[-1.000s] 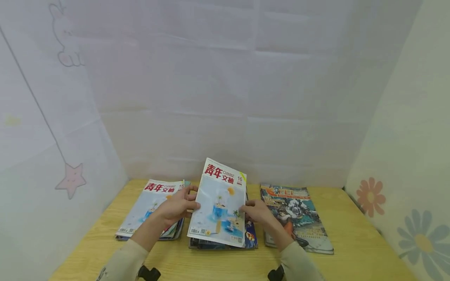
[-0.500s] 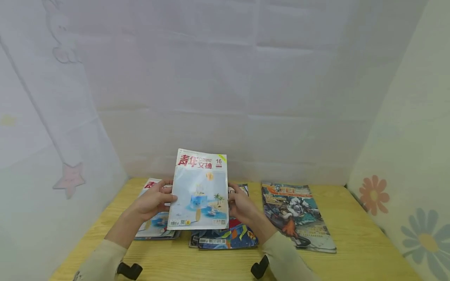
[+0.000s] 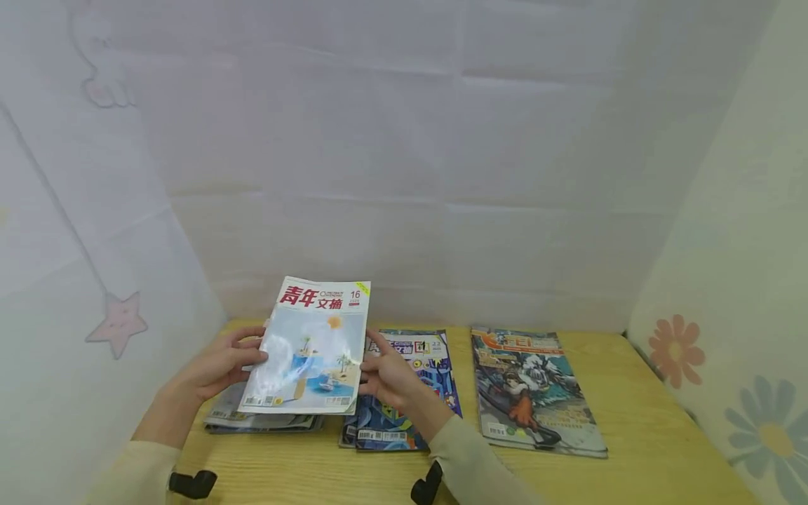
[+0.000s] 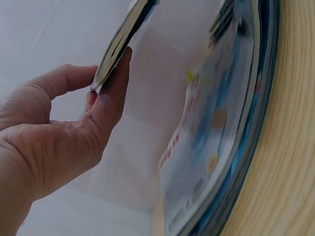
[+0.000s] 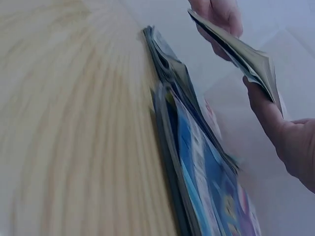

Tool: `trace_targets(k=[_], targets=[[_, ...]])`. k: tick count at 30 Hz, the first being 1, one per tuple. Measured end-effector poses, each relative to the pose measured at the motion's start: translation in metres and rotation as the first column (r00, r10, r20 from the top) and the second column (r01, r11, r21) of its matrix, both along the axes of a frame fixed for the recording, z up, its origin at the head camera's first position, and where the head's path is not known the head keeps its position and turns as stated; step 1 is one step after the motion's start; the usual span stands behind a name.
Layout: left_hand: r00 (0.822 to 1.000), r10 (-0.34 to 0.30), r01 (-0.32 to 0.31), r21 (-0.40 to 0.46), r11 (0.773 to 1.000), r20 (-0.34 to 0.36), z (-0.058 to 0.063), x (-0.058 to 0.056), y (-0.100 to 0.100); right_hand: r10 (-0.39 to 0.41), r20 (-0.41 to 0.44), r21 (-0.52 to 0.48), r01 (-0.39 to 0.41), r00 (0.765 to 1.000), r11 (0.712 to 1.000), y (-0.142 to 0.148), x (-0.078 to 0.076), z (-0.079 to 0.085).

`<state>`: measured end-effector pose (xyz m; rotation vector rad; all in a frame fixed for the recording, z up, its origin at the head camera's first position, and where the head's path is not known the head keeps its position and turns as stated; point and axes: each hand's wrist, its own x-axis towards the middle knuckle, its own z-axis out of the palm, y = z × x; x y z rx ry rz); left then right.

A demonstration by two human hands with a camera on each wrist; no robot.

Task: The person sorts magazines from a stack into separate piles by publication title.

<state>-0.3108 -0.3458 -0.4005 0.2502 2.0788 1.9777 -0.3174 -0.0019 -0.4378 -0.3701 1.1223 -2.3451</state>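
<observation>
A white and light-blue magazine (image 3: 309, 351) with red title characters and a "16" is held up in the air, tilted toward the camera. My left hand (image 3: 217, 365) pinches its left edge, thumb on the cover and fingers behind. The opposite edge is gripped by my right hand (image 3: 394, 375). In the left wrist view the magazine's page edges (image 4: 118, 49) show between thumb and fingers. Below it lies the left stack of magazines (image 3: 265, 422), mostly hidden in the head view. In the left wrist view that stack's top cover (image 4: 206, 142) has the same light-blue look.
A middle stack (image 3: 391, 428), topped by a dark blue patterned magazine, lies partly behind my right forearm. To the right is another stack (image 3: 536, 393) with a comic-style cover. All rest on a wooden table (image 3: 328, 470) against a white cloth backdrop (image 3: 404, 175).
Both hands have carried the light-blue magazine leftward, from above the middle stack to above the left stack. The dark blue cover on the middle stack has come into view.
</observation>
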Motion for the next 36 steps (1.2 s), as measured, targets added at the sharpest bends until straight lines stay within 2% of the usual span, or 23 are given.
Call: trace_targets(k=[5,10,16,22,24,26,29,30,33,36], targets=[[0.996,0.062,-0.058,-0.061,0.996,0.063,-0.009,-0.002,-0.028,-0.05,0.079,-0.012,0.051,0.996,0.999,-0.038,0.001,-0.008],[0.98,0.134,-0.125,-0.066,0.99,0.146,-0.022,-0.001,-0.049,-0.099,0.146,0.021,0.097,0.984,0.995,-0.068,-0.001,-0.017],[0.962,0.21,-0.196,-0.094,0.976,0.173,-0.035,-0.003,-0.058,-0.123,0.182,0.048,0.116,0.976,0.992,-0.089,-0.011,-0.026],[0.953,0.255,-0.224,-0.189,0.956,0.161,-0.035,0.002,-0.06,-0.11,0.226,0.058,0.099,0.968,0.993,-0.096,-0.01,-0.031],[0.953,0.274,-0.232,-0.27,0.934,0.129,-0.033,0.004,-0.057,-0.087,0.208,0.077,0.073,0.974,0.994,-0.093,-0.009,-0.03],[0.952,0.292,-0.243,-0.363,0.899,0.087,-0.03,0.006,-0.054,-0.065,0.171,0.116,0.045,0.983,0.992,-0.089,-0.008,-0.028],[0.953,0.302,-0.253,-0.463,0.849,0.033,-0.025,0.006,-0.05,-0.035,0.113,0.185,0.013,0.993,0.983,-0.083,-0.005,-0.022],[0.952,0.305,-0.258,-0.479,0.839,0.021,-0.024,0.006,-0.049,-0.033,0.094,0.211,0.012,0.995,0.977,-0.08,-0.005,-0.02],[0.95,0.312,-0.269,-0.52,0.811,-0.004,-0.02,0.006,-0.046,-0.027,0.039,0.304,0.014,0.999,0.953,-0.07,-0.001,-0.012],[0.945,0.326,-0.283,-0.555,0.782,-0.023,-0.018,0.007,-0.044,-0.007,-0.054,0.431,0.03,0.998,0.902,-0.057,0.004,-0.003]])
